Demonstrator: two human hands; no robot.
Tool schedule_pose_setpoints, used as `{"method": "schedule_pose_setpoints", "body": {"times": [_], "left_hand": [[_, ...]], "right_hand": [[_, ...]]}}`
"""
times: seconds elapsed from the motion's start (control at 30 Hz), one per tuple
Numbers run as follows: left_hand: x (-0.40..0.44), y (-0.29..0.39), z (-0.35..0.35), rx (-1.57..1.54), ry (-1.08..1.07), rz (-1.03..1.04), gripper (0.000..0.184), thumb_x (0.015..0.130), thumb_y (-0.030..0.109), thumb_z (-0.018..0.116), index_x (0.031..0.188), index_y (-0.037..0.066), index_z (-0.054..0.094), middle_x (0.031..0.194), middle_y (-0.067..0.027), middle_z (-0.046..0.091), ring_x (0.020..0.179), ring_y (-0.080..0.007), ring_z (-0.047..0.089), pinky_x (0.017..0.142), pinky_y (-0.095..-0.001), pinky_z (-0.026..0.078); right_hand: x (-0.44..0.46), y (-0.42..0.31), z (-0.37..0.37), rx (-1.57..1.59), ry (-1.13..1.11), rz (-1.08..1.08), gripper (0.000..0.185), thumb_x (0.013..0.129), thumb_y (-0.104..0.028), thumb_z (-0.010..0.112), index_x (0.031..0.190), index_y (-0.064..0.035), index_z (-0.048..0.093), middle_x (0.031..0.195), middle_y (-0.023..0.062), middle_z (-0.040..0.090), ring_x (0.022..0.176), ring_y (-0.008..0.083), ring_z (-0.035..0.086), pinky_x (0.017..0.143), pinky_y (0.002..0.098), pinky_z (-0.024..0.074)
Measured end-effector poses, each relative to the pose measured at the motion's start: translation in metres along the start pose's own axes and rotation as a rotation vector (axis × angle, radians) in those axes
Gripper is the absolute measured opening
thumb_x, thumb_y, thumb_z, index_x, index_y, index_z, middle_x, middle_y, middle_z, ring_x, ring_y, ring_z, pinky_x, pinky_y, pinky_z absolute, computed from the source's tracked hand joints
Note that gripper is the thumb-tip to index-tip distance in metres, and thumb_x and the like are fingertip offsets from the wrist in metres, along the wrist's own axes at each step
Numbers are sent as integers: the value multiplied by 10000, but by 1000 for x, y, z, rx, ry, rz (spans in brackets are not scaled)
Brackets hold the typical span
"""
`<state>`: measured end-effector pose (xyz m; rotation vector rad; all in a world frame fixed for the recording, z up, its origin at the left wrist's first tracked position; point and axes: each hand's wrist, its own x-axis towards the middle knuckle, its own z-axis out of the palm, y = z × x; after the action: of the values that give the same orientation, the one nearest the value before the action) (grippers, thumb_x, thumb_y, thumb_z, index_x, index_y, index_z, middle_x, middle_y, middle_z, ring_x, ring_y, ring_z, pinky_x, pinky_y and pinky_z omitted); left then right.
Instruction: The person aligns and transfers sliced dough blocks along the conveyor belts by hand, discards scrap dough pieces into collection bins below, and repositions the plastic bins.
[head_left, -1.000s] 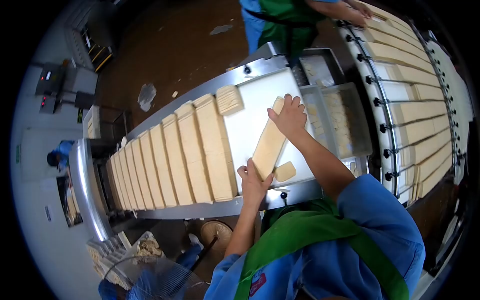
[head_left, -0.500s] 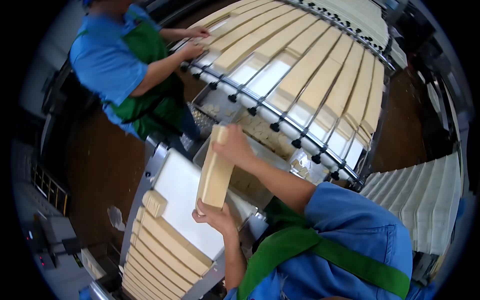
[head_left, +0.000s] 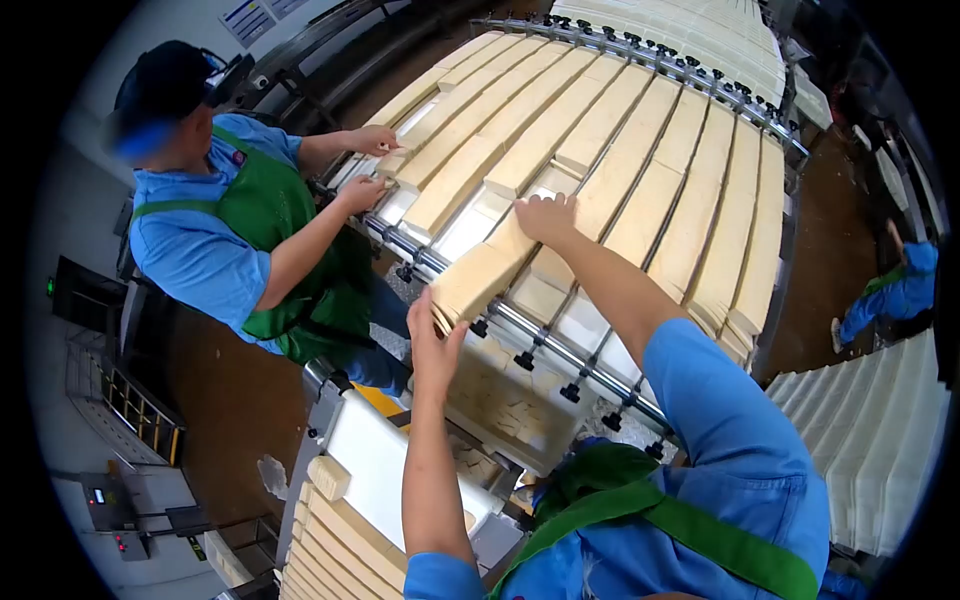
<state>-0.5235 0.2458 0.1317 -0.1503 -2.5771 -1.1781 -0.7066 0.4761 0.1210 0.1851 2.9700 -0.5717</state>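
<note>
Holds a long cream block [head_left: 480,280] by its near end in the left hand [head_left: 430,345], clamped between thumb and fingers. Rests the right hand [head_left: 547,218] over the far end, fingers bent; cannot tell whether gripping tight or only lying on top, with the underside hidden. Lies slantwise across the front rail [head_left: 545,338] of a white-topped table [head_left: 465,235], far end over the table, near end jutting out above a tray [head_left: 500,440] of scraps. Looks pale, straight-edged and rectangular, flat and smooth on top, with thin layers showing slightly parted beside the left hand. Matches in colour the rows of long blocks [head_left: 620,190] laid side by side on the table. Shares that table with a person [head_left: 200,250] in a green apron [head_left: 260,205], standing at the left with both hands at the ends of other blocks. Cannot read the small badge [head_left: 238,157] on that apron, the wall notices [head_left: 247,20] or the lit figures on the control box [head_left: 105,500]: too small.
</note>
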Motion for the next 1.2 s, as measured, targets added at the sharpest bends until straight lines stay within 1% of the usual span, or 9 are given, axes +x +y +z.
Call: {"method": "schedule_pose_setpoints", "body": {"times": [0.2, 0.3, 0.37, 0.47, 0.53, 0.73, 0.93, 1.07, 1.2], "left_hand": [[19, -7, 22, -5, -135, -83, 765, 739, 37, 761, 1401, 65, 377, 1333, -190, 358, 1158, -309, 484, 965, -346, 436], [26, -6, 34, -4, -144, -135, 767, 732, 28, 762, 1399, 67, 386, 1324, -185, 360, 1149, -304, 486, 964, -342, 434], [31, -13, 42, 2, -153, -95, 771, 742, 4, 747, 1413, 81, 376, 1302, -148, 359, 1154, -253, 474, 962, -343, 446], [41, -9, 52, -10, -196, -143, 773, 739, -14, 744, 1412, 64, 372, 1293, -137, 359, 1144, -240, 482, 962, -334, 449], [50, -12, 64, -20, -200, -135, 769, 731, 2, 751, 1404, 59, 385, 1297, -169, 379, 1136, -270, 489, 971, -333, 432], [68, -17, 92, -65, -260, -171, 560, 837, -20, 547, 1376, -16, 395, 1409, -255, 405, 1335, -351, 371, 1065, -359, 331], [37, 1, 88, -2, -75, -153, 492, 816, -60, 483, 1307, -66, 454, 1338, -268, 475, 1256, -378, 457, 1057, -377, 347], [-7, 24, 73, -121, 70, -195, 450, 834, -43, 461, 1282, -81, 476, 1323, -233, 504, 1237, -317, 488, 1037, -353, 363], [-65, 22, 65, -237, 233, -291, 466, 873, 29, 479, 1326, -67, 430, 1380, -252, 431, 1270, -349, 435, 1047, -387, 347]], "right_hand": [[33, 17, -7, -17, -65, -7, 572, 972, -425, 280, 1200, 8, 577, 1226, 201, 586, 1253, 351, 445, 991, 493, 282], [43, 22, 4, 35, -160, -66, 514, 954, -365, 316, 1160, 25, 580, 1282, 225, 531, 1221, 401, 457, 987, 561, 288], [64, 29, 40, -154, 163, 33, 561, 966, -394, 316, 1274, 35, 505, 1346, 223, 483, 1289, 370, 395, 1009, 489, 276], [41, 25, -25, -51, -77, 68, 595, 960, -387, 330, 1361, 48, 399, 1440, 263, 340, 1364, 371, 277, 1077, 468, 193], [47, 30, -26, -39, -194, 32, 618, 960, -393, 329, 1389, 50, 359, 1475, 269, 281, 1386, 365, 237, 1096, 459, 163], [51, 35, 2, -131, 196, 129, 722, 958, -476, 299, 1455, 42, 221, 1553, 187, 128, 1433, 354, 105, 1147, 465, 49], [44, 36, -6, -62, 114, 130, 772, 951, -537, 279, 1485, 2, 134, 1567, 157, 89, 1446, 341, 45, 1158, 487, 35], [27, 27, -12, -1, 140, -12, 710, 967, -473, 300, 1485, -12, 151, 1559, 192, 67, 1442, 364, 9, 1157, 503, 2], [-35, -19, 5, 83, 62, -439, 826, 872, -593, 449, 1457, -36, 281, 1544, 188, 159, 1433, 360, 95, 1152, 524, 43]]}}
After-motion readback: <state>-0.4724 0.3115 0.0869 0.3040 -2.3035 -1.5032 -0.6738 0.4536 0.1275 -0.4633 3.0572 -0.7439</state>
